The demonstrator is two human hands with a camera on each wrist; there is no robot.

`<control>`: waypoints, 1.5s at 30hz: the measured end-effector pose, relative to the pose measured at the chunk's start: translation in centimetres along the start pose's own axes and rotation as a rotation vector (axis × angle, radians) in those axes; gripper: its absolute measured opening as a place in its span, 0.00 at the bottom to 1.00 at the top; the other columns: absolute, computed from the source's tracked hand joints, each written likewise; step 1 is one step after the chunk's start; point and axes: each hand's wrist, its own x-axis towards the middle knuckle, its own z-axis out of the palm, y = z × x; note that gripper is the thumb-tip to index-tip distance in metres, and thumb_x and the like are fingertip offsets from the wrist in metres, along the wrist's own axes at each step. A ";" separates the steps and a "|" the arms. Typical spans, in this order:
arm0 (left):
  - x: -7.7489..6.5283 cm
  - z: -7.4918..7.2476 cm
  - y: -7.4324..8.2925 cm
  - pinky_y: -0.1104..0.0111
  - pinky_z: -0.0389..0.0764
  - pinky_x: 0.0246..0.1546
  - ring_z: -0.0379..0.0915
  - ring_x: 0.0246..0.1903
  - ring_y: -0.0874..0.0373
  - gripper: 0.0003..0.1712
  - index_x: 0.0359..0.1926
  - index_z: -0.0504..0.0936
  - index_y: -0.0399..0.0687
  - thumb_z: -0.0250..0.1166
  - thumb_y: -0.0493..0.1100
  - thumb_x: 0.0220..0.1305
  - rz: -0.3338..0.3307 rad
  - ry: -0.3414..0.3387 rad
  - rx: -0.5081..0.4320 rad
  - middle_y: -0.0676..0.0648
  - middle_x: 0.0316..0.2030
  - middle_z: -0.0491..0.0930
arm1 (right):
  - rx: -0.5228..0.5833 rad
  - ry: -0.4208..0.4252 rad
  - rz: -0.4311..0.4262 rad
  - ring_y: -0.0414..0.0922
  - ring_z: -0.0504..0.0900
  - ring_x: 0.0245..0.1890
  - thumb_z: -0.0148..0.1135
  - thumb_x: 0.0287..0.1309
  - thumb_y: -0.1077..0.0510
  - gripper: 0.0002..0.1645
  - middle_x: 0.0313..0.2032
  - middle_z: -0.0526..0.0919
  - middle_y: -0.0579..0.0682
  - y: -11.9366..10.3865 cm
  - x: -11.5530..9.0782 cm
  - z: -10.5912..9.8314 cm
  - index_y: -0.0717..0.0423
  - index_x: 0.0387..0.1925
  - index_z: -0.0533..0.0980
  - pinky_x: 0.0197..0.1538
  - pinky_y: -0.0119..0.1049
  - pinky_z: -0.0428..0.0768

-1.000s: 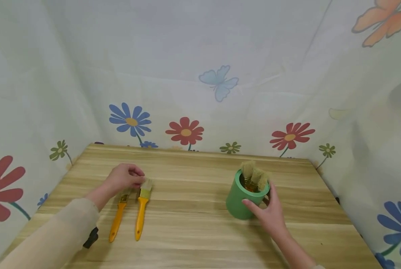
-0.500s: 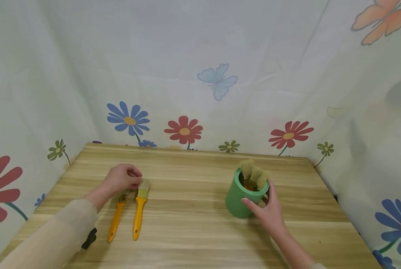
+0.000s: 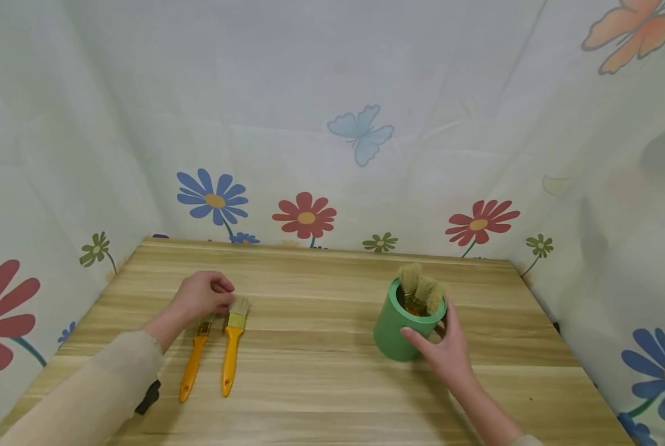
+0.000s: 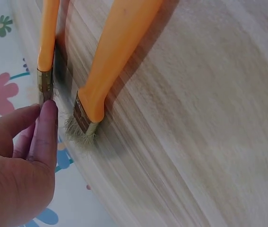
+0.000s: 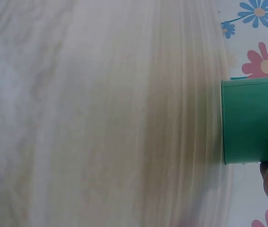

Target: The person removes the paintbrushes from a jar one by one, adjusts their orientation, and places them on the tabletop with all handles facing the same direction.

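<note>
The inner brush lies on the left side of the wooden table, its yellow handle towards the person and its pale bristles towards the back edge. The left hand pinches those bristles between thumb and fingertips, as the left wrist view shows. Just beside it, on its left, lies the outer brush, also with a yellow handle and turned the same way; its metal band shows, while its bristle end passes partly beneath the left hand in the head view. The 2 brushes are apart, and the outer brush's bristles are free of the fingers.

Well to their right, a green cup stands on the table. The right hand grasps it from the right, thumb across the near wall and fingers round the far side. Inside the cup, 3 upright brushes show their bristles above the rim.

A beige sleeve covers the left forearm, with a black object showing at its edge. Behind the table hangs a pale backdrop printed with red, blue and green flowers, a light blue butterfly and an orange butterfly.
</note>
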 end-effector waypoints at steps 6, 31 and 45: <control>-0.1 -0.4 0.0 0.60 0.91 0.38 0.87 0.34 0.50 0.09 0.47 0.84 0.33 0.70 0.35 0.71 0.034 0.010 0.025 0.40 0.38 0.86 | -0.001 -0.003 -0.005 0.60 0.64 0.78 0.82 0.60 0.51 0.62 0.77 0.65 0.58 0.0 0.0 0.0 0.51 0.84 0.52 0.76 0.62 0.68; -0.3 1.3 10.2 0.52 0.80 0.67 0.85 0.57 0.49 0.27 0.66 0.82 0.41 0.74 0.47 0.71 0.269 -0.170 -0.232 0.42 0.59 0.86 | -0.012 0.004 -0.015 0.60 0.65 0.77 0.82 0.59 0.51 0.62 0.76 0.66 0.58 0.2 0.0 0.1 0.53 0.84 0.52 0.75 0.60 0.70; -0.3 5.5 16.6 0.56 0.82 0.64 0.84 0.58 0.50 0.28 0.67 0.82 0.41 0.76 0.43 0.69 0.368 -0.269 -0.354 0.41 0.60 0.85 | -0.003 0.012 -0.027 0.60 0.66 0.76 0.82 0.59 0.52 0.62 0.76 0.67 0.59 0.6 0.1 0.3 0.53 0.83 0.53 0.75 0.61 0.70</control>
